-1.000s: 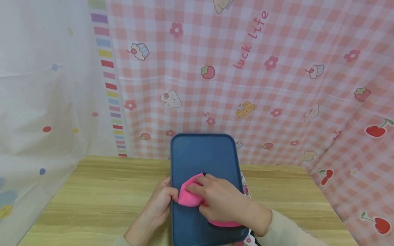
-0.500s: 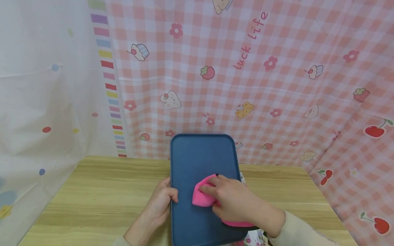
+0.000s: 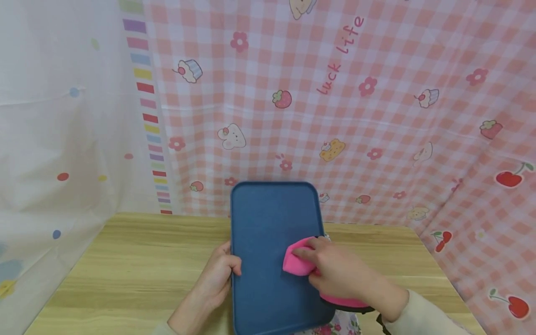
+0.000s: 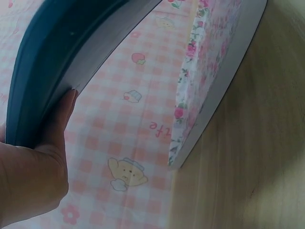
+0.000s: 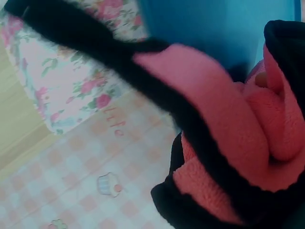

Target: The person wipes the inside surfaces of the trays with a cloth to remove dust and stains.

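Observation:
A dark blue rectangular tray (image 3: 268,223) with a raised rim is in the middle of the head view. My left hand (image 3: 218,277) grips its left edge, thumb over the rim; the left wrist view has fingers against the tray's pale underside (image 4: 93,59). In my right hand (image 3: 345,272) is a bunched pink cleaning cloth (image 3: 297,261) with black edging, pressed on the right part of the tray's face. Fuzzy folds of the cloth (image 5: 209,100) fill much of the right wrist view and hide most of that hand.
Under the tray, a flower-patterned flat-sided thing (image 4: 202,71) lies on the wooden table (image 3: 159,260). Behind the table hangs a pink checked curtain (image 3: 259,116), with a white dotted one (image 3: 83,125) at the left.
My right hand has slid the pink cloth rightward across the tray, from near its left edge toward its right edge. The left hand keeps its grip and the tray barely shifts.

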The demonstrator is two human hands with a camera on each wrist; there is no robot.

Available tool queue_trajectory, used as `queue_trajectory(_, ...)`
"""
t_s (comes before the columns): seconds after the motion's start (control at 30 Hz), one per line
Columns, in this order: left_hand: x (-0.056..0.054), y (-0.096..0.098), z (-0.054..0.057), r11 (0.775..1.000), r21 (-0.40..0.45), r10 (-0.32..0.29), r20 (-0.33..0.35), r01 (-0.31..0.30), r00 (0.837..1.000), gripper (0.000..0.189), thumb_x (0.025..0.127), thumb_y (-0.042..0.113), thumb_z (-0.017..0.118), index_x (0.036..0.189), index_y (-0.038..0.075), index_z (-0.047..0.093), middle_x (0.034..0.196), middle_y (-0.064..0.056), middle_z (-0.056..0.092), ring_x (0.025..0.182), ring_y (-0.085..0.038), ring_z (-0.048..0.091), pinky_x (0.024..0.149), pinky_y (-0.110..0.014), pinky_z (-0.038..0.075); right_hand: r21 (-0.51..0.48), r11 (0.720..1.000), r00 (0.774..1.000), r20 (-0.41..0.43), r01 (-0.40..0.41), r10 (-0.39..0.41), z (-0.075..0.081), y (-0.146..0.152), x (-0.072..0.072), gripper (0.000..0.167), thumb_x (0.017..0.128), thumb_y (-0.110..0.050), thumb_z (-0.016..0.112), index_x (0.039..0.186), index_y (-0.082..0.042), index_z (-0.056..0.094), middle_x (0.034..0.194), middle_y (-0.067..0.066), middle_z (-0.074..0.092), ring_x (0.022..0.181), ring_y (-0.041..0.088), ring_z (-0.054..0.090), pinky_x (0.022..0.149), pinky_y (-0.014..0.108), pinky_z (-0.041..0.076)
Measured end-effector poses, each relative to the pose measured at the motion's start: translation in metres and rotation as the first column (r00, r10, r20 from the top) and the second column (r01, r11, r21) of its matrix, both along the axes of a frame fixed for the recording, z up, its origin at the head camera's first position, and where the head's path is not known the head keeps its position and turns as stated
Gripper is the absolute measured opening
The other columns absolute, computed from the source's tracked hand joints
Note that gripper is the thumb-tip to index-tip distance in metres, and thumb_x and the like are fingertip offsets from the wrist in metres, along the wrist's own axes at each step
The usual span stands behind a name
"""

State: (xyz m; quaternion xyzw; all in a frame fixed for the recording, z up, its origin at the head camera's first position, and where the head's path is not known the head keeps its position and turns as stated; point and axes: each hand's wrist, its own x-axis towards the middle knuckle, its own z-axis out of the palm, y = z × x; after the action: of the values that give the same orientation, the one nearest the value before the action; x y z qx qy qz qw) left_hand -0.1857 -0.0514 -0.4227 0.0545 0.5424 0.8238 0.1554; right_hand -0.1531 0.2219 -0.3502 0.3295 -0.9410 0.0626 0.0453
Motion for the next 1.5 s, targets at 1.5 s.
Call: queue_trajectory(1.5,0.000,0.001,-0.001,0.999,0.010,0.034,-0.008,-0.034,0.999,0.075,0.055,-0.010,0.042,0.129,-0.011,0.055,0.122,-0.012,0.066,0.110,-0.023,0.061,0.092,-0.032,0.050,-0.120,0.993,0.976,0.214,0.000,0.026,-0.007,-0.051,0.019,0.057,0.084,-0.018,0.080,0.139,-0.017,0.068,0.125,0.003,0.064,0.101,0.013,0.059,0.077,0.025,0.053)
